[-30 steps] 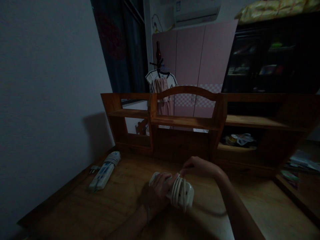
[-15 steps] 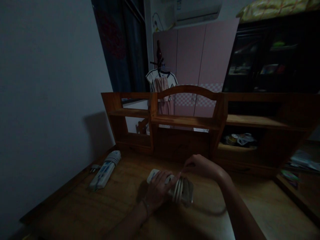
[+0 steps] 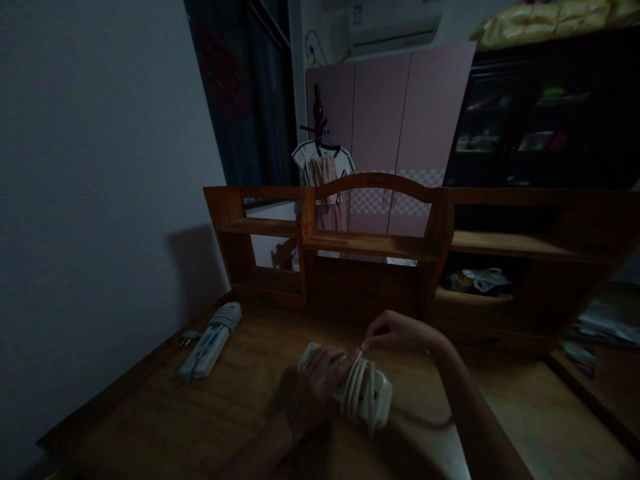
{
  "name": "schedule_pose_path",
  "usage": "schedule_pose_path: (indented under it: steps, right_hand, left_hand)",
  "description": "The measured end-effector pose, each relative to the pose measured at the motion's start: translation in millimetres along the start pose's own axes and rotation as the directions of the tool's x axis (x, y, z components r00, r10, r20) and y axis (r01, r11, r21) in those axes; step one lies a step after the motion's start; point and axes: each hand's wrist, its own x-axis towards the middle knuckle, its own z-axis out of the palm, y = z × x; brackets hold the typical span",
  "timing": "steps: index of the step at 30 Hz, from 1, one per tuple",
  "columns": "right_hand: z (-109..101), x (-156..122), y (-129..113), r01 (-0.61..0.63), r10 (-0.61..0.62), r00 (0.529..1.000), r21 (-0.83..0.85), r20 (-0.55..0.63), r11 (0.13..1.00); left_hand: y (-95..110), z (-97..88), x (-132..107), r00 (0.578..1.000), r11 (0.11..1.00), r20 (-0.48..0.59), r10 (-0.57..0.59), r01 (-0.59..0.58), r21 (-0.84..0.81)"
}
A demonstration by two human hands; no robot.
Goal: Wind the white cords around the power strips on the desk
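My left hand (image 3: 316, 387) is wrapped round a white power strip (image 3: 350, 385) held just above the wooden desk (image 3: 240, 413). The strip's white cord is coiled in several turns round its right half. Just above that coil, my right hand (image 3: 395, 333) is pinched shut on the cord. A second white power strip (image 3: 210, 340), its cord wound round its far end, lies flat on the desk at the left, near the wall.
A wooden shelf unit (image 3: 380, 247) stands along the back of the desk; its right lower compartment holds a crumpled plastic bag (image 3: 477, 280). A pale wall (image 3: 90, 200) borders the desk on the left. Beyond are pink wardrobe doors (image 3: 395, 127) and hanging clothes (image 3: 323, 173).
The coiled strip and both hands have shifted only slightly; my right hand stays pinched on the cord above the coil. The other strip has not moved.
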Motion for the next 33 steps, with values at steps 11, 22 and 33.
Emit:
schedule_pose_path:
  steps: [11,22,33]
  right_hand:
    - [2.3,4.4,4.6,-0.047,0.046,0.999,-0.024,-0.016,0.999]
    - [4.0,0.5,-5.0,-0.119,0.101,0.986,-0.136,-0.132,0.984]
    - [3.9,-2.3,-6.7,-0.129,0.109,0.984,-0.142,-0.144,0.981]
  left_hand:
    - [-0.5,-3.3,-2.5,1.0,1.0,-0.001,-0.014,0.014,0.021]
    - [2.0,-4.9,-2.3,0.988,0.988,-0.005,-0.153,0.153,0.005]
    - [3.0,-11.9,2.4,0.994,0.992,0.022,-0.109,0.108,0.069]
